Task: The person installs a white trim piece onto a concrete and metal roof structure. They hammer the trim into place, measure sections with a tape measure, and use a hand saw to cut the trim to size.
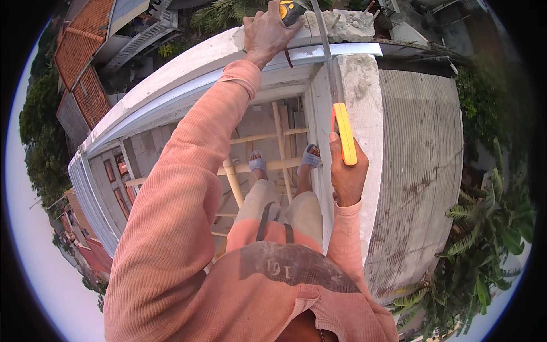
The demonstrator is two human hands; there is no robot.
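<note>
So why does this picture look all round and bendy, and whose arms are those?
The camera sits on a person's head and looks down, and its wide lens bends straight edges. The arms in pink ribbed sleeves are that person's own. The left hand reaches up to the grey concrete wall top and grips a yellow-and-black tape measure case. The right hand holds an orange-yellow spirit level against the wall. Far below are the person's sandalled feet on a wooden scaffold of pale poles.

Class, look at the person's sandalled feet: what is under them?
The feet stand on a pale wooden crosspiece of a pole scaffold. Grey wall and more poles show below; the legs and shirt hide the lower rungs and ground.
</note>
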